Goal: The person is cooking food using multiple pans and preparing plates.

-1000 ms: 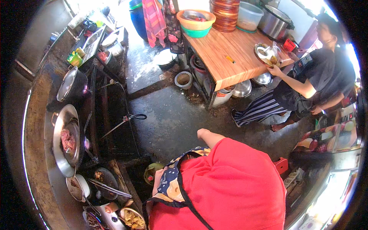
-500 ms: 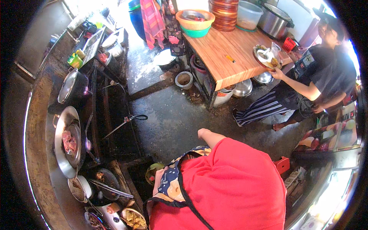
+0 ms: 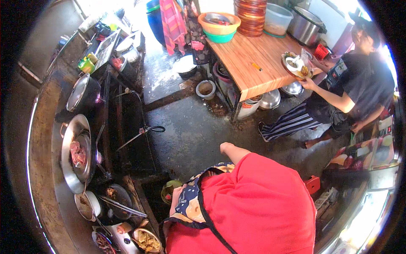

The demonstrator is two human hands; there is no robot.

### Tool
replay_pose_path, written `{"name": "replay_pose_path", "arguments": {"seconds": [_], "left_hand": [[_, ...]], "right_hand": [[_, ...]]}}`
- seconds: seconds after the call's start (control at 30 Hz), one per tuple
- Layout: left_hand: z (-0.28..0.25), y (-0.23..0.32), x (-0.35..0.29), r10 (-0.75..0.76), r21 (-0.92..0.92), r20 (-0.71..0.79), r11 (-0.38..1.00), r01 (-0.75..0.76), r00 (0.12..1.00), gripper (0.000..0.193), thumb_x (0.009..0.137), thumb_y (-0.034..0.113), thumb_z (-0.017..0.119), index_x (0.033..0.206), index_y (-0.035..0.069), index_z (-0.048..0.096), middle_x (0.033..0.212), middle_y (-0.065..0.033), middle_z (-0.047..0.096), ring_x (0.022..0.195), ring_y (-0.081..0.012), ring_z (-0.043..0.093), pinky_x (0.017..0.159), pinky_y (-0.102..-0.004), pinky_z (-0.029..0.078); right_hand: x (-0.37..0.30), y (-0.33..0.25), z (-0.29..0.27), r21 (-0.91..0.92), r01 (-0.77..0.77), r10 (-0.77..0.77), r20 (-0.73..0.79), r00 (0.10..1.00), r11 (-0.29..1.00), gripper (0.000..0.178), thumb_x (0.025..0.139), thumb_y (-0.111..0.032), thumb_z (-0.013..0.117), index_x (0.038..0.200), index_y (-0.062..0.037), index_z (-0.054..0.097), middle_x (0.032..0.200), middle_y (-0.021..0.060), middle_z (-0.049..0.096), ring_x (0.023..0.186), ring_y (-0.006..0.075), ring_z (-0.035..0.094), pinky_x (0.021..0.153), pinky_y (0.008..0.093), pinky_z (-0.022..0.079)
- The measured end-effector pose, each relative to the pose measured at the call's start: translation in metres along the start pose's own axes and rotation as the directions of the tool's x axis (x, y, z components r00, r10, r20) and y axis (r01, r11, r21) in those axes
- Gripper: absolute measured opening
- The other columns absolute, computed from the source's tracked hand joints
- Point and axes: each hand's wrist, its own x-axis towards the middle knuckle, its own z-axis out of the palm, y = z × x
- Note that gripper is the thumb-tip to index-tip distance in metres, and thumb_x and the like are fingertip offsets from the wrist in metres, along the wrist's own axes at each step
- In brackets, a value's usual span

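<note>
Hands are staying mostly hidden beneath the red shirt (image 3: pixel 262 203) and apron (image 3: pixel 190 207), as a second ago: probably the left hand (image 3: pixel 175 198) is hovering beside the green bowl (image 3: pixel 170 191) off the stove's (image 3: pixel 127 127) front edge, its grip unreadable, while the right hand is out of sight.

bent elbow (image 3: pixel 226 148) raised; hands apparently hidden.

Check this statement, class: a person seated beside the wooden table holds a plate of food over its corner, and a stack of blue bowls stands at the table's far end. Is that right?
Not quite. The stacked bowls at the far end of the wooden table are reddish-brown, not blue, as the head view shows. The rest stands: the seated person holds a plate of food over the table's corner.
</note>
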Motion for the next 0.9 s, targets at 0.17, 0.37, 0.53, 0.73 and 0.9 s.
{"name": "replay_pose_path", "arguments": {"seconds": [0.17, 0.37, 0.53, 0.73, 0.9], "left_hand": [[0.008, -0.007, 0.009, 0.073, 0.077, 0.019, 0.994, -0.074, 0.997, 0.035, 0.082, 0.032, 0.059, 0.075, -0.001, 0.064, 0.066, 0.0023, 0.058, 0.057, -0.0039, 0.05, 0.051, -0.0185, 0.039], [0.008, 0.017, -0.028, 0.111, 0.147, 0.036, 0.983, -0.115, 0.993, 0.041, 0.083, 0.037, 0.056, 0.079, -0.003, 0.065, 0.066, 0.0013, 0.06, 0.059, -0.0048, 0.052, 0.053, -0.0208, 0.042], [0.01, 0.006, -0.033, 0.202, 0.185, -0.01, 0.963, -0.197, 0.979, 0.045, 0.081, 0.04, 0.058, 0.072, -0.003, 0.064, 0.061, 0.0013, 0.058, 0.057, -0.0048, 0.05, 0.051, -0.022, 0.041], [0.016, 0.011, -0.057, 0.207, 0.137, -0.045, 0.97, -0.199, 0.977, 0.043, 0.08, 0.04, 0.06, 0.069, -0.002, 0.064, 0.062, 0.0015, 0.058, 0.057, -0.0049, 0.051, 0.051, -0.0221, 0.041], [0.021, 0.024, -0.075, 0.105, 0.176, -0.082, 0.98, -0.089, 0.991, 0.036, 0.08, 0.034, 0.061, 0.074, -0.001, 0.065, 0.066, 0.0024, 0.06, 0.059, -0.0039, 0.051, 0.054, -0.0206, 0.042]], "right_hand": [[0.031, 0.031, 0.017, -0.106, 0.059, -0.058, 0.015, 0.998, 0.993, 0.029, 0.071, -0.023, 0.059, 0.097, -0.011, 0.064, 0.104, 0.01, 0.06, 0.096, 0.0262, 0.058, 0.08, 0.0379, 0.047], [0.054, 0.01, 0.037, -0.252, 0.204, -0.211, 0.001, 0.978, 0.946, 0.017, 0.067, -0.023, 0.06, 0.072, -0.0079, 0.067, 0.07, 0.008, 0.064, 0.063, 0.0207, 0.063, 0.058, 0.0351, 0.05], [0.064, 0.013, 0.039, -0.219, 0.231, -0.233, 0.016, 0.972, 0.948, 0.016, 0.071, -0.021, 0.059, 0.075, -0.0072, 0.065, 0.066, 0.0075, 0.063, 0.06, 0.0209, 0.063, 0.052, 0.0345, 0.05], [0.055, -0.005, 0.035, -0.299, 0.226, -0.217, 0.062, 0.974, 0.927, 0.017, 0.071, -0.016, 0.059, 0.084, -0.0073, 0.064, 0.066, 0.0067, 0.062, 0.058, 0.0185, 0.062, 0.05, 0.0332, 0.051], [0.056, -0.009, 0.038, -0.42, 0.214, -0.178, 0.124, 0.976, 0.882, 0.024, 0.064, -0.011, 0.062, 0.088, -0.0094, 0.064, 0.068, 0.0075, 0.061, 0.053, 0.0158, 0.058, 0.051, 0.0314, 0.05]]}}
